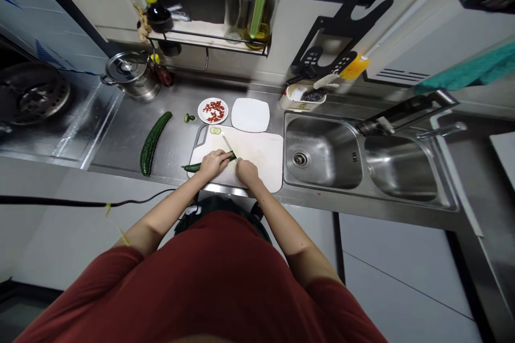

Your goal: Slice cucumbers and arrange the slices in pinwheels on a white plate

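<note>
A white cutting board (263, 158) lies on the steel counter. Across its left half runs a dark green cucumber (192, 168), its left end reaching past the board's edge. My left hand (215, 164) is closed over the cucumber near its cut right end. In my right hand (247, 172) is the handle of a knife (227, 143), whose blade points up and left beside that end. Pale cucumber slices (215, 131) lie at the board's upper left. Behind the board are a plate of chopped red pieces (213, 111) and a white square plate (250, 115).
A whole cucumber (155, 143) lies at the left, with small green end pieces (189, 118) nearer the plates. A lidded pot (131, 76) and a red bottle (163, 72) stand farther back. The double sink (322, 153) is right of the board, below a faucet (410, 112).
</note>
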Action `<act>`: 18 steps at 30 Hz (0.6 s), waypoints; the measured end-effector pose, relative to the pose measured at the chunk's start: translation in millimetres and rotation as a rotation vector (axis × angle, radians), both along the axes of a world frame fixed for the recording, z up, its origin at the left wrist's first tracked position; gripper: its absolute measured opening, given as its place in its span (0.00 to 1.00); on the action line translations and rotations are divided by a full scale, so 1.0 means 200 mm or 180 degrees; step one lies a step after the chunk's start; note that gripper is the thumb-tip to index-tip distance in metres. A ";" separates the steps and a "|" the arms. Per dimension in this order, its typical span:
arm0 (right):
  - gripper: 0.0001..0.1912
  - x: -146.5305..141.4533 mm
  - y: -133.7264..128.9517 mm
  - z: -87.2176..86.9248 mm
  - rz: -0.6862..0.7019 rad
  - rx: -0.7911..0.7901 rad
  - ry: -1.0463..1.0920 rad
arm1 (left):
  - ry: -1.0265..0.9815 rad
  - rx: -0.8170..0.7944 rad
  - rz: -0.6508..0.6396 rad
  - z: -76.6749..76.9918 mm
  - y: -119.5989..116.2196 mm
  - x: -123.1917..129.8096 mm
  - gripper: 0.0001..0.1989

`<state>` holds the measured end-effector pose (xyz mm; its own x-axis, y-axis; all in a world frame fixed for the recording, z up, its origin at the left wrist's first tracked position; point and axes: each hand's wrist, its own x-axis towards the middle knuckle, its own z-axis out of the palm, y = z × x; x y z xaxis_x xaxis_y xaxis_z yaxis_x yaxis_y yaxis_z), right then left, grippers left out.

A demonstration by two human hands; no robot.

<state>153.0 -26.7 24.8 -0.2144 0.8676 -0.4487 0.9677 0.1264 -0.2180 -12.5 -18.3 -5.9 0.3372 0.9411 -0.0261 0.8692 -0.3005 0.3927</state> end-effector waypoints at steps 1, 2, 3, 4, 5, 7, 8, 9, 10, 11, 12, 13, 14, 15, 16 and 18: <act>0.15 0.00 -0.01 0.00 -0.0014 0.0007 -0.0014 | 0.0000 -0.0015 0.0004 0.01 0.00 0.00 0.19; 0.15 0.00 -0.01 0.00 -0.0028 0.0015 -0.0031 | -0.0001 -0.0028 0.0007 0.01 0.00 0.00 0.19; 0.14 0.01 -0.02 0.00 -0.0043 0.0020 -0.0051 | -0.0005 -0.0035 0.0010 0.01 0.00 0.00 0.19; 0.14 0.01 -0.03 0.00 -0.0054 0.0021 -0.0068 | -0.0011 -0.0038 0.0011 0.02 0.00 0.00 0.19; 0.14 0.02 -0.04 0.00 -0.0062 0.0008 -0.0082 | -0.0020 -0.0038 0.0011 0.02 0.00 0.00 0.19; 0.15 0.03 -0.06 0.00 -0.0066 -0.0052 -0.0101 | -0.0030 -0.0040 0.0021 0.02 0.00 0.00 0.19; 0.15 0.04 -0.08 0.00 -0.0072 -0.0083 -0.0110 | -0.0028 -0.0042 0.0030 0.02 0.00 0.00 0.19; 0.15 0.05 -0.09 0.00 -0.0084 -0.0117 -0.0122 | -0.0021 -0.0048 0.0040 0.02 0.01 0.00 0.19; 0.14 0.06 -0.10 0.00 -0.0096 -0.0150 -0.0130 | -0.0012 -0.0054 0.0048 0.01 0.01 0.00 0.19; 0.14 0.07 -0.12 0.00 -0.0104 -0.0177 -0.0137 | -0.0006 -0.0061 0.0055 0.01 0.01 0.00 0.19; 0.14 0.08 -0.13 0.00 -0.0109 -0.0193 -0.0142 | -0.0006 -0.0068 0.0058 0.01 0.01 0.00 0.19; 0.14 0.09 -0.14 0.00 -0.0110 -0.0203 -0.0147 | -0.0012 -0.0073 0.0063 0.01 0.01 0.00 0.19; 0.14 0.10 -0.16 0.00 -0.0107 -0.0202 -0.0151 | -0.0024 -0.0076 0.0065 0.02 0.01 0.00 0.19; 0.13 0.11 -0.17 0.00 -0.0102 -0.0202 -0.0154 | -0.0041 -0.0077 0.0066 0.02 0.01 0.00 0.19; 0.13 0.12 -0.18 0.00 -0.0097 -0.0201 -0.0156 | -0.0065 -0.0076 0.0064 0.02 0.01 0.00 0.19; 0.13 0.13 -0.20 0.00 -0.0102 -0.0215 -0.0156 | -0.0119 -0.0083 0.0065 0.02 0.02 -0.01 0.18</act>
